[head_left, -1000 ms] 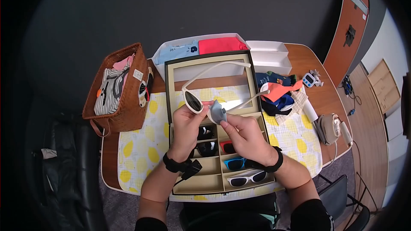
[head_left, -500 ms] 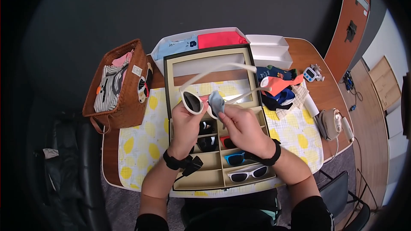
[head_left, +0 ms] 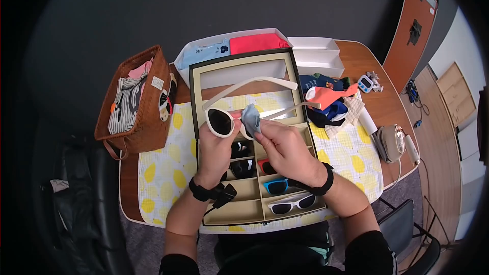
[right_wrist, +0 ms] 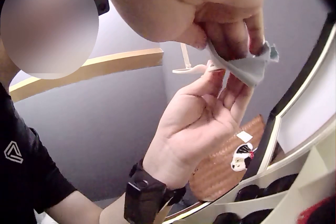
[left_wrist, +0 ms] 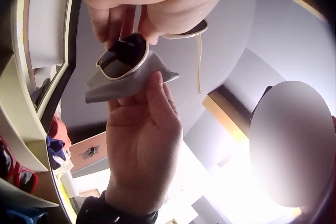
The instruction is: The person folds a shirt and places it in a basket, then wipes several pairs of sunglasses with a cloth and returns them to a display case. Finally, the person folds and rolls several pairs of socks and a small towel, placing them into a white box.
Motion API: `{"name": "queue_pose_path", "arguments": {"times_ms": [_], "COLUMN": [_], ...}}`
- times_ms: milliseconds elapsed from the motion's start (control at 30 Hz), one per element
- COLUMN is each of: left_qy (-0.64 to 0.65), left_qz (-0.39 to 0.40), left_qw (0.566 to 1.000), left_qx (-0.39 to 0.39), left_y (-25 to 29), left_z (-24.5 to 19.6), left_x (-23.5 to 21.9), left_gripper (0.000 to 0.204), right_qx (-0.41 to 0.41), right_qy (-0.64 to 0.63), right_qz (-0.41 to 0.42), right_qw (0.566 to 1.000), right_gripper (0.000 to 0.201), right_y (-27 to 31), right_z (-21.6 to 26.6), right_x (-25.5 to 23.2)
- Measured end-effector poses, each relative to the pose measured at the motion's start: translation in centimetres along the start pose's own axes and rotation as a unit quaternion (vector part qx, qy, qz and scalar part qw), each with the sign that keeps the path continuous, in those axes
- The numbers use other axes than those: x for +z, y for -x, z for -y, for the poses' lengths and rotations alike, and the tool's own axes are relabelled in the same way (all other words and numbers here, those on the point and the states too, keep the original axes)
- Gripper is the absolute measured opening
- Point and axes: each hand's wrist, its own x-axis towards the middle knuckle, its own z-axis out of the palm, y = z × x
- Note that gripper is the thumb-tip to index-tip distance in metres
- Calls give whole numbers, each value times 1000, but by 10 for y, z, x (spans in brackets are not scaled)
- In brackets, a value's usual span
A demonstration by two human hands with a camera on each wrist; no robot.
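Note:
A pair of white-framed sunglasses with dark lenses is held up over the display case, temples unfolded toward the far side. My left hand pinches the frame near the bridge. A small grey-blue cloth wraps the other lens, and my right hand pinches it there between thumb and fingers. In the left wrist view the cloth lies along the lower side of that lens, with the right hand beneath it. In the right wrist view the cloth is folded between the fingers of both hands.
The open display case holds several sunglasses, including white ones and blue ones. A woven basket of clothes stands left. White boxes stand behind; socks, a timer and a beige corded device lie right.
The sunglasses have shifted slightly left, and their uncovered lens now faces the head camera more. The right hand and cloth have moved a little with them, still on the other lens.

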Motion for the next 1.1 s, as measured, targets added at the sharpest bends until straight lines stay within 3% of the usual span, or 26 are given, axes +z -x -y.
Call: {"name": "queue_pose_path", "arguments": {"times_ms": [167,333,400,567,633,700,967,1100], "left_qy": [31,75,18,-15,-24,30,47,55], "left_qz": [16,14,7,21,27,36,25,31], "left_qw": [999,997,1000,999,999,999,998,998], "left_qx": [1,-23,22,19,16,-9,-31,-14], "left_y": [-4,-6,-4,0,-1,-1,-7,-8], "left_z": [-7,-9,-6,-3,-1,1,-3,-6], "left_x": [3,2,3,1,0,2,-2,-3], "left_gripper": [15,15,14,14,15,14,12,12], "right_qx": [15,69,62,46,83,79,115,103], "right_qy": [50,-7,6,17,-15,-20,-95,-36], "right_qz": [-12,35,17,-11,14,11,19,40], "right_qw": [999,997,998,999,996,997,989,993], "right_gripper": [6,6,6,6,8,8,10,9], "right_y": [4,4,3,4,4,4,7,4], "right_z": [8,19,11,9,10,12,7,20], "right_x": [-5,-10,-5,-4,-5,-4,-5,-14]}}
